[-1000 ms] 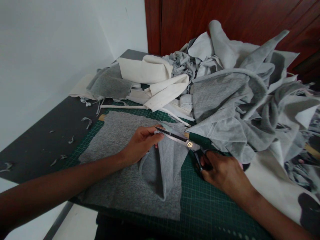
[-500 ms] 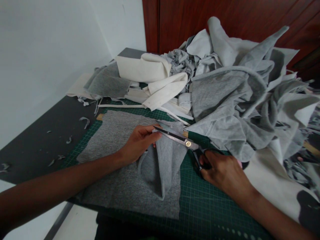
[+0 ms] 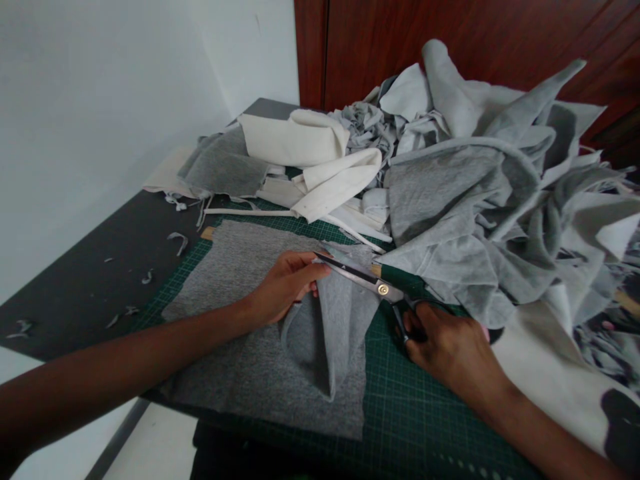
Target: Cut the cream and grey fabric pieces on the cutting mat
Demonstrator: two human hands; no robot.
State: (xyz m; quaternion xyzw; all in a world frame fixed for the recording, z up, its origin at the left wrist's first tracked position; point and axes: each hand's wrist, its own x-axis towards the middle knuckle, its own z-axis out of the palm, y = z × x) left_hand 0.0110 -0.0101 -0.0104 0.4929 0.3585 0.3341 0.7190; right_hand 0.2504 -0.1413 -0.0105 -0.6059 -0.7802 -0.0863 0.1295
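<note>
On the dark table [image 3: 75,287], left: at least six small snips [image 3: 177,241], loose. Centre: one gray fabric piece [image 3: 235,267], flat on the green cutting mat [image 3: 415,413], its right part raised in a fold. The left hand [image 3: 287,287] pinches that fold at its far edge. One pair of scissors [image 3: 373,283], blades nearly together at the pinched edge, with the right hand [image 3: 450,350] closed through the handles. Judgement: cut barely begun, with most of the fold uncut. Far right: one fabric heap [image 3: 475,200].

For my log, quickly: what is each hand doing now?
Left hand: closed, pinching the grey fabric.
Right hand: closed on the scissors.
</note>
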